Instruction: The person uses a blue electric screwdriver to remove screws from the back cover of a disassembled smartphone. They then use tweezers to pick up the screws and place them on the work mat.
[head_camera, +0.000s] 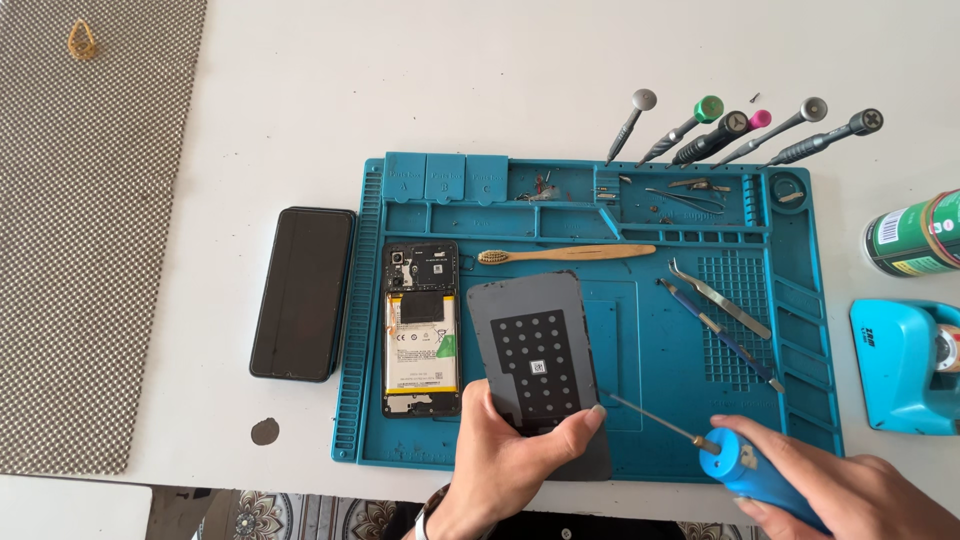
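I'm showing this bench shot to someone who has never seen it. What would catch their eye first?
Probably the bright blue silicone work mat at centre, where the left hand holds a grey phone back panel with a black dotted pad while the right hand points a blue-handled thin-tipped tool at it. Left of the panel lies the opened phone with its white battery exposed; a row of precision screwdrivers lines the mat's far edge.

Blue dispenser (905, 365) cropped (right edge), tray screws (540, 188) indistinct
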